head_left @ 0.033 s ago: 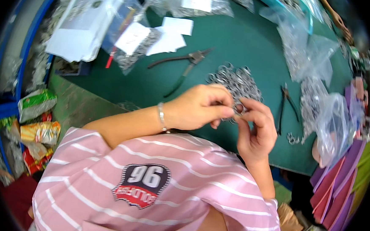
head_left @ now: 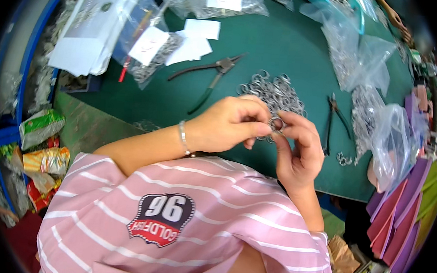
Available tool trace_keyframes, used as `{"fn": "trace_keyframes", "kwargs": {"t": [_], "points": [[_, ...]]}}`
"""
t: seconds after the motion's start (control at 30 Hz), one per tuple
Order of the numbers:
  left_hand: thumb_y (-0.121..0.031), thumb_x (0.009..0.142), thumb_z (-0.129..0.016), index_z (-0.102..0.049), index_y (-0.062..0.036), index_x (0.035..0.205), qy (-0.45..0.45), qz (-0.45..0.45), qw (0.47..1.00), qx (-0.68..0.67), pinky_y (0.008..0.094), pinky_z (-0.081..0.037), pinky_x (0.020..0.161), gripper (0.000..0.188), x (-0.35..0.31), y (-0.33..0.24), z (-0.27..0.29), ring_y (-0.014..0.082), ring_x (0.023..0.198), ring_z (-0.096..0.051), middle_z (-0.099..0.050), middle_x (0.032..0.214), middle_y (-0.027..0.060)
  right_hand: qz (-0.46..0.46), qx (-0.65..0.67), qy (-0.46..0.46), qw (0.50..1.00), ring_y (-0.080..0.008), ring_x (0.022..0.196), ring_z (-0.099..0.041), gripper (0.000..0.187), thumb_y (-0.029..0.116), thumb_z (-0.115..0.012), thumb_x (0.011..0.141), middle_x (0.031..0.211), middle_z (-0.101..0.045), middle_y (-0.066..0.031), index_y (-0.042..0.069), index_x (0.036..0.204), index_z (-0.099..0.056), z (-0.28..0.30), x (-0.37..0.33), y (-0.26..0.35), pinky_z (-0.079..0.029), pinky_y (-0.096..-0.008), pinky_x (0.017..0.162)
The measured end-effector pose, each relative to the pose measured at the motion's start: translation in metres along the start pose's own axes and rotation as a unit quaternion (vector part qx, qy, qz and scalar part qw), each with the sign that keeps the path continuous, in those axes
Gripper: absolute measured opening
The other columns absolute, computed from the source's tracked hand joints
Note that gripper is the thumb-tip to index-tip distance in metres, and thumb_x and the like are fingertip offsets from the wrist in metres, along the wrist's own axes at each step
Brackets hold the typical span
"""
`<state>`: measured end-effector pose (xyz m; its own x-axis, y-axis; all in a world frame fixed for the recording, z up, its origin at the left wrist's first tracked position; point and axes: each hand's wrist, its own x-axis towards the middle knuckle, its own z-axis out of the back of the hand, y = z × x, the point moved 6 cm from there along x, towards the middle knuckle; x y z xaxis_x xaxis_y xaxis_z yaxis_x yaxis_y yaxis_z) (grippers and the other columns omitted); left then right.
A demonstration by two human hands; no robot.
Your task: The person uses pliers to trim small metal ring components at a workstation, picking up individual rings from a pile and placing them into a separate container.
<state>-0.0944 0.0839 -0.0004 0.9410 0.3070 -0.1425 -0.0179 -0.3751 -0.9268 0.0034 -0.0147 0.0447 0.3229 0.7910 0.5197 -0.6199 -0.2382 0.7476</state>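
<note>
The left hand (head_left: 229, 124) is curling beside a metal ring (head_left: 273, 124), its grip unclear; behind, a ring pile (head_left: 275, 94) is lying on the desk (head_left: 294, 48), seemingly still undone. The right hand (head_left: 300, 146) is pinching the metal ring; farther right, a small ring cluster (head_left: 343, 159) is resting, perhaps finished.

- Ring pile (head_left: 277, 94) on table (head_left: 289, 45), clock centre.
- Pliers (head_left: 225, 65): 10 o'clock, paper slips (head_left: 190, 51) beyond.
- Second pliers (head_left: 334, 105): between 3 and 4 o'clock.
- Ring cluster (head_left: 343, 159): 4 o'clock.
- Left hand (head_left: 229, 124): 8 o'clock; right hand (head_left: 301, 150): 5.
</note>
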Motion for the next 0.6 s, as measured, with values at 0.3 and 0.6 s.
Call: {"fn": "trace_keyframes", "kwargs": {"t": [0.3,0.6], "points": [[-0.006,0.081,-0.065,-0.062,-0.0005,0.085,-0.001,-0.143,0.975,0.167,0.0243,-0.047,0.064,0.007,-0.002,-0.021,-0.007,0.0136,0.071,-0.057,-0.054,0.100,0.0091,-0.114,0.169,0.021,0.979,-0.0102,0.071,-0.053,0.026,0.005,-0.070,0.077,0.089,-0.057,-0.0077,-0.004,0.096,-0.056,0.002,-0.009,-0.016,-0.044,-0.0222,0.061],[-0.011,0.077,-0.069,-0.059,-0.0016,0.084,-0.018,-0.310,0.875,0.371,0.0325,-0.048,0.070,0.015,-0.009,-0.031,-0.015,0.0264,0.081,-0.056,-0.053,0.099,0.0147,-0.253,0.147,0.013,0.956,-0.0079,0.069,-0.053,0.008,0.003,-0.056,0.088,0.078,-0.058,-0.0043,-0.001,0.094,-0.054,-0.007,-0.011,-0.012,-0.043,-0.0202,0.061]]}}
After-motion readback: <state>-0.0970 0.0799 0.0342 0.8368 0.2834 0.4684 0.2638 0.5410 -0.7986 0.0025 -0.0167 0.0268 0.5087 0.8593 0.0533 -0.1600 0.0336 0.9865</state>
